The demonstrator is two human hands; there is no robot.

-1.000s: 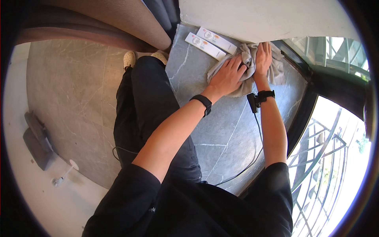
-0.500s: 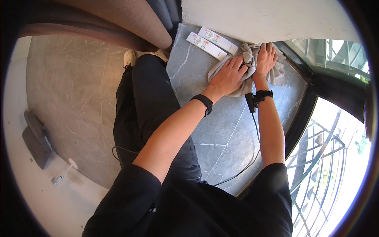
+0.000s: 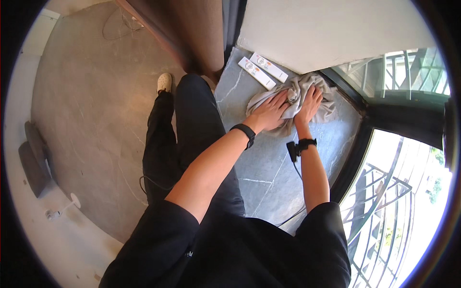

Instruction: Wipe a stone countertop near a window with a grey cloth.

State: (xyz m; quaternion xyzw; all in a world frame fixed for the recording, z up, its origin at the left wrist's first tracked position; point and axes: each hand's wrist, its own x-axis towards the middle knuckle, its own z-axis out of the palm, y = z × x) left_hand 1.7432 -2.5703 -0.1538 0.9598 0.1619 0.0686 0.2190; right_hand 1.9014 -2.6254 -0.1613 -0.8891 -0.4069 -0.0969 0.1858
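Stretched out from black sleeves (image 3: 158,235) over a grey, white-veined stone ledge (image 3: 254,182), with a dark band (image 3: 247,135) on the left wrist and a black strap (image 3: 308,143) bearing a small block (image 3: 291,151) and cable (image 3: 298,169) on the right. Resting on a crumpled grey-beige cloth (image 3: 303,86) at the ledge's far end: left hand (image 3: 269,114) uncurled over its near-left part, fingers lightly spread, right hand (image 3: 309,104) laid flat farther right, with no telling about pinched folds. Beyond, two slim white remotes (image 3: 256,73), near-parallel, just beside the cloth, then a brown curtain (image 3: 192,29) and a pale wall (image 3: 326,33).
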